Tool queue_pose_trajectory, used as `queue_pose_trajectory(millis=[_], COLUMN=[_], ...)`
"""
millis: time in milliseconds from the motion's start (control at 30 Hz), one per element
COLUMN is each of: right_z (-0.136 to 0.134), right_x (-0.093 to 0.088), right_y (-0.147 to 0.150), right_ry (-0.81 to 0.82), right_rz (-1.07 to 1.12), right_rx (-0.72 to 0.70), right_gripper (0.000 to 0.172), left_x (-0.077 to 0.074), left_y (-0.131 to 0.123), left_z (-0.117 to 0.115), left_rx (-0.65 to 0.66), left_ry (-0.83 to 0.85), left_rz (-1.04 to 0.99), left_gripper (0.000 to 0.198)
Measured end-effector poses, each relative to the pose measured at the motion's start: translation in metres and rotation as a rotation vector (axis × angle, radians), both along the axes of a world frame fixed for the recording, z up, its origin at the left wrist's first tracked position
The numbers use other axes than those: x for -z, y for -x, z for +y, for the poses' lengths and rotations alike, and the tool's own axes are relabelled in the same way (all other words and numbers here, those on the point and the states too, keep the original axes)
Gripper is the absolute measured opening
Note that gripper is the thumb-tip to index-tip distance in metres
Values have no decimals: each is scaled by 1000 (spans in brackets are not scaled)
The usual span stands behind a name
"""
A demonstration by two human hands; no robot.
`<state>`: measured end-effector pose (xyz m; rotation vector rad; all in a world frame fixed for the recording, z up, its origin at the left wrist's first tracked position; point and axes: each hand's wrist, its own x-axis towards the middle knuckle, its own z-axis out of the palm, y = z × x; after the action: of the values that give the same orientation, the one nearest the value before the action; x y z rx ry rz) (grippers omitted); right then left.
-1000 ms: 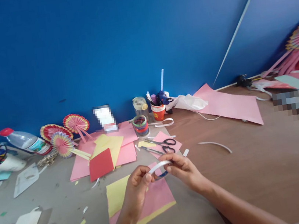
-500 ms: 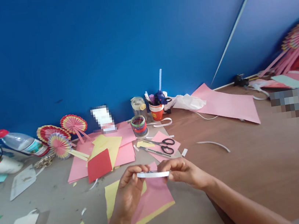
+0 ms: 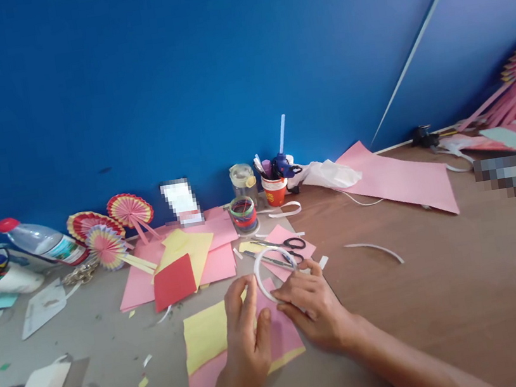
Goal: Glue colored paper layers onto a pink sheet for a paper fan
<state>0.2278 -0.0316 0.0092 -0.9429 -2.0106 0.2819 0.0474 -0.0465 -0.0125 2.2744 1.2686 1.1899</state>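
Note:
A thin roll of white tape (image 3: pixel 273 249) is held up above the papers with its open ring facing me. My right hand (image 3: pixel 319 308) pinches its lower right edge between thumb and fingers. My left hand (image 3: pixel 249 332) has its fingers stretched up along the ring's left side, the fingertips at or near its edge and the thumb apart. Beneath the hands lies pink paper (image 3: pixel 285 337) with yellow paper (image 3: pixel 205 335). Just behind the ring, scissors (image 3: pixel 294 244) rest on a pink sheet (image 3: pixel 308 249), partly hidden by the ring.
Folded paper fans (image 3: pixel 106 245), a red card (image 3: pixel 173 282) and a bottle (image 3: pixel 46 242) lie to the left. A jar of coloured bands (image 3: pixel 244 216) and a red cup of tools (image 3: pixel 275 192) stand by the blue wall. A large pink sheet (image 3: pixel 400 183) lies at right.
The tape roll has turned from edge-on to face me. My left hand has loosened from its pinch and stretched its fingers, while my right hand keeps hold.

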Motion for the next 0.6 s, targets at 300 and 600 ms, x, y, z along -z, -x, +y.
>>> queue_pose_trajectory(millis=[300,600], right_z=[1,0], right_x=[3,9], right_y=[-3,1], right_ry=[60,67], right_rz=[0,0], right_rx=[57,59], right_gripper=[14,12], left_x=[-2,-4], left_y=[0,3], left_z=[0,1], left_rx=[26,-66], left_ry=[19,161], left_rz=[-98,-271], left_gripper=[52,6])
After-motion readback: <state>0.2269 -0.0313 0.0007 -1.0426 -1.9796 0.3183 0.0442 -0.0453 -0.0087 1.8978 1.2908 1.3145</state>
